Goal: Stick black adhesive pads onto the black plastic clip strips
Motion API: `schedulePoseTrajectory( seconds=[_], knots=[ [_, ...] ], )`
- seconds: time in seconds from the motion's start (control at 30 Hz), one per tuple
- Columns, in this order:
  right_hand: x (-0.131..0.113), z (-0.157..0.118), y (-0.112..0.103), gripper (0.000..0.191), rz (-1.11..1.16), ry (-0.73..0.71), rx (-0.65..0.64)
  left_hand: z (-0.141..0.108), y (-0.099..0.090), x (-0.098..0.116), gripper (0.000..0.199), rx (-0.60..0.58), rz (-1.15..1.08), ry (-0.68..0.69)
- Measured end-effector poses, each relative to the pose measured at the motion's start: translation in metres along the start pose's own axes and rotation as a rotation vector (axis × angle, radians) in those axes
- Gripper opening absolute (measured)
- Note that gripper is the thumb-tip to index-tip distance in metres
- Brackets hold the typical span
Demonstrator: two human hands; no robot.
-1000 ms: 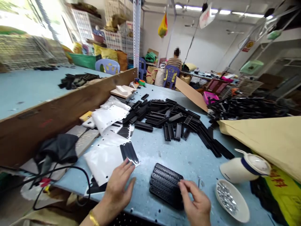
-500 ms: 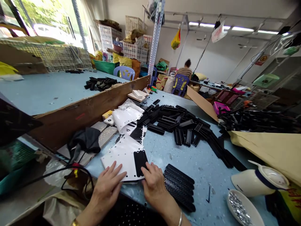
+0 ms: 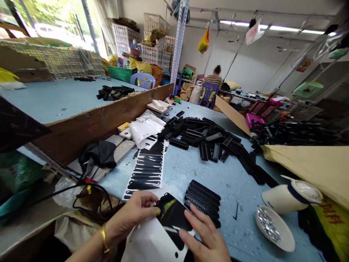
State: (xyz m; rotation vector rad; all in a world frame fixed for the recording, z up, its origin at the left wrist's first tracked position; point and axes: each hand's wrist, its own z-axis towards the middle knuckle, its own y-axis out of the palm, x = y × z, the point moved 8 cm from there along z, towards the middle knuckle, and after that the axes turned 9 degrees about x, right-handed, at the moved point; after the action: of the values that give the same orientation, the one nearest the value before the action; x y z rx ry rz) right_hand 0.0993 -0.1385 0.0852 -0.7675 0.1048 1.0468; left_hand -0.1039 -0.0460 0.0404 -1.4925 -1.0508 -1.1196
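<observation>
My left hand (image 3: 137, 211) pinches the edge of a white backing sheet (image 3: 147, 242) carrying black peel-off strips (image 3: 171, 216). The sheet is raised and bent towards me at the table's front edge. My right hand (image 3: 208, 238) lies along the sheet's right side, fingertips over the black part; its thumb is hidden. Behind my hands another sheet of glossy black strips (image 3: 147, 165) lies flat. A curled white sheet (image 3: 144, 133) rests at its far end. Just beyond my right hand sits a row of black textured strips (image 3: 203, 200).
Black slotted pieces (image 3: 191, 136) form a long pile mid-table. On the right are a dish of small shiny metal parts (image 3: 272, 233), a cream jug (image 3: 283, 196) and a hex key (image 3: 236, 211). A wooden board (image 3: 89, 127) edges the left. One person (image 3: 214, 78) sits far back.
Both hands have lifted the top white sheet and drawn it towards me, baring the black strip sheet beneath. My left hand has gone from lying flat to pinching.
</observation>
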Motion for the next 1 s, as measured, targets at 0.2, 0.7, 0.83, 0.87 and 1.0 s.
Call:
schedulePoseTrajectory(
  seconds=[0.2, 0.7, 0.83, 0.87, 1.0],
  knots=[
    [0.020, -0.001, -0.050, 0.039, 0.052, 0.365, 0.261, -0.033, 0.055, -0.018, 0.026, -0.114, -0.680, -0.392],
    [0.036, -0.094, -0.126, 0.043, 0.332, 1.026, 0.625, -0.087, 0.129, -0.018, 0.029, -0.185, -0.604, -0.384],
    [0.041, -0.100, -0.116, 0.049, 0.435, 1.060, 0.613, -0.099, 0.137, -0.031, 0.030, -0.225, -0.573, -0.405],
    [0.042, -0.101, -0.112, 0.042, 0.449, 1.062, 0.591, -0.101, 0.138, -0.034, 0.031, -0.227, -0.571, -0.411],
    [0.047, -0.111, -0.100, 0.026, 0.447, 1.070, 0.564, -0.106, 0.138, -0.041, 0.031, -0.223, -0.553, -0.415]
  ],
)
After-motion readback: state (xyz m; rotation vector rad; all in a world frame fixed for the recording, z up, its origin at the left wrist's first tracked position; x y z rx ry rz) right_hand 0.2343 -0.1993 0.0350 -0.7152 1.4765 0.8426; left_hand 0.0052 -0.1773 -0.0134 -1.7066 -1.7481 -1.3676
